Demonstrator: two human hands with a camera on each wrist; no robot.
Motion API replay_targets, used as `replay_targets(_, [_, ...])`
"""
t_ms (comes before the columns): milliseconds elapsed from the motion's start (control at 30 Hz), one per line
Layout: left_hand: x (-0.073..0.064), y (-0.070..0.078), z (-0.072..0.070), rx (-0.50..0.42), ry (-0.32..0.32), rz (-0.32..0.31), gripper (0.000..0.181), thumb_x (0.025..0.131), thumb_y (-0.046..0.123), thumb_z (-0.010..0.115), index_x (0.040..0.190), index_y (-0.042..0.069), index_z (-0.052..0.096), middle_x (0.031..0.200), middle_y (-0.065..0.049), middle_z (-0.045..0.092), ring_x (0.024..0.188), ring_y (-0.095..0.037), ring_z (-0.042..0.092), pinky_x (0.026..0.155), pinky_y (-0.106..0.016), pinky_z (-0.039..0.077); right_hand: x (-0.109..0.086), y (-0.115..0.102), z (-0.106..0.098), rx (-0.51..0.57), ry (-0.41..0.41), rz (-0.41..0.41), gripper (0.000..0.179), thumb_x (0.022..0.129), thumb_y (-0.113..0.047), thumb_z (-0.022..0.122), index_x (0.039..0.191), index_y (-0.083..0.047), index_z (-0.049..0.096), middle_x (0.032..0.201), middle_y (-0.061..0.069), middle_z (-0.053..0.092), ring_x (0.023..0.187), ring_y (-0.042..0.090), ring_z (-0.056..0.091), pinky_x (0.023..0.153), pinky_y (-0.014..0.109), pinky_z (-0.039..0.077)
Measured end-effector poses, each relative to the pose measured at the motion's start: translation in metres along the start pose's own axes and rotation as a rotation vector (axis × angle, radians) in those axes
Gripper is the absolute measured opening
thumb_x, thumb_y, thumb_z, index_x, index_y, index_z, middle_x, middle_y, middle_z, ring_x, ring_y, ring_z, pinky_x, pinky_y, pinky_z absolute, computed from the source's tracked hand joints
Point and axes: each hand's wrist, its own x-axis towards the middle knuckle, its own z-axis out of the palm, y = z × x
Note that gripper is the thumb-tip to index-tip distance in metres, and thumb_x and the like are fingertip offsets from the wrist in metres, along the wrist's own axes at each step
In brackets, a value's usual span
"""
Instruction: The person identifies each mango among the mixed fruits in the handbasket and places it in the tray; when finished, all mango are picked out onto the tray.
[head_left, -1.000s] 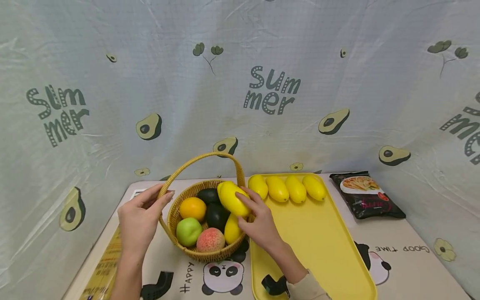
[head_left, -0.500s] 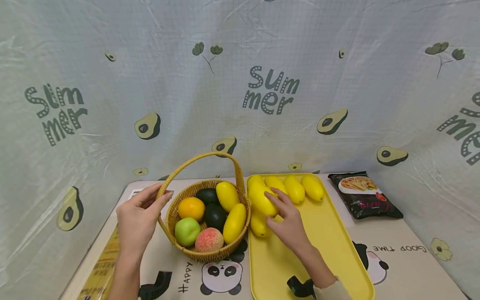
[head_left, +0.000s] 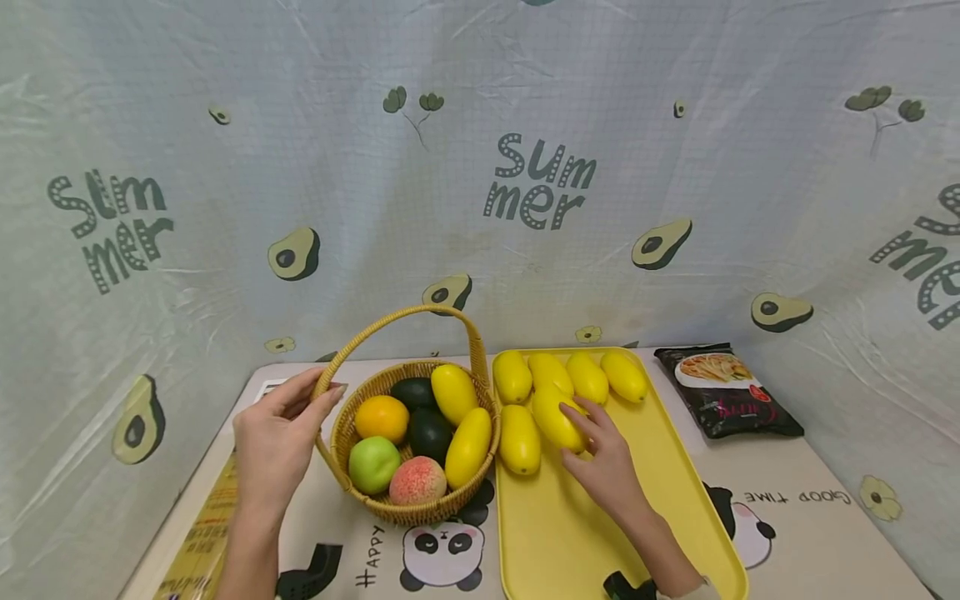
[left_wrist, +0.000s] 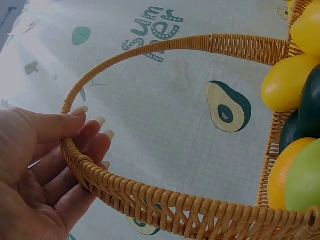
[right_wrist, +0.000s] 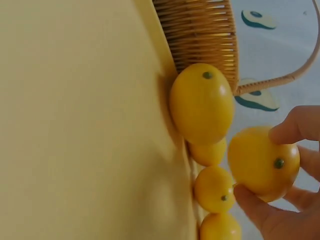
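Observation:
My left hand [head_left: 281, 429] grips the rim of a wicker basket [head_left: 352, 479] at the foot of its handle; in the left wrist view the thumb lies over the rim [left_wrist: 150, 195] and the fingers [left_wrist: 92, 145] curl under it. The basket holds an orange [head_left: 382, 417], a green apple [head_left: 375, 464], a peach [head_left: 418, 481], dark avocados and two yellow mangoes. My right hand [head_left: 607, 458] holds a yellow mango [head_left: 557, 417] [right_wrist: 262, 162] low over the yellow tray [head_left: 637, 517]. Another mango [head_left: 519, 437] [right_wrist: 201, 102] lies on the tray beside the basket.
Several yellow mangoes [head_left: 587, 377] lie in a row along the tray's far end. A black noodle packet [head_left: 723, 402] sits on the table to the right of the tray. An avocado-print sheet closes in the back and sides.
My right hand has carried the mango rightward from above the basket to over the tray, near the row of mangoes. The left hand has stayed on the basket rim.

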Motion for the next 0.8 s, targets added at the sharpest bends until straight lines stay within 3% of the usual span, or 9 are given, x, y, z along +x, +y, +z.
replay_targets(300, [0.000,-0.001,-0.001,0.026,-0.011,0.061,0.029,0.088,0.021,0.077,0.116,0.020,0.075,0.098,-0.004,0.078,0.084,0.009,0.067,0.072,-0.008,0.053,-0.007,0.012,0.004,-0.089,-0.084,0.163,0.058,0.078,-0.001,0.073,0.133,-0.014,0.064,0.145,0.015,0.050,0.130,0.036,0.053,0.089,0.038,0.053])
replay_targets(667, [0.000,-0.002,-0.003,0.025,-0.024,0.043,0.029,0.088,0.022,0.077,0.116,0.020,0.075,0.099,-0.005,0.078,0.085,0.010,0.066,0.073,-0.007,0.053,-0.005,0.011,0.006,-0.127,-0.156,0.182,0.061,0.078,-0.010,0.082,0.135,-0.012,0.059,0.137,0.015,0.053,0.122,0.033,0.057,0.083,0.034,0.059])
replay_targets(800, [0.001,-0.001,-0.003,0.022,-0.030,0.046,0.029,0.088,0.022,0.077,0.117,0.020,0.074,0.099,-0.005,0.078,0.085,0.010,0.067,0.073,-0.008,0.053,-0.004,0.008,0.002,-0.168,-0.174,0.187,0.062,0.079,-0.013,0.082,0.136,-0.012,0.058,0.138,0.015,0.054,0.123,0.034,0.057,0.089,0.040,0.057])
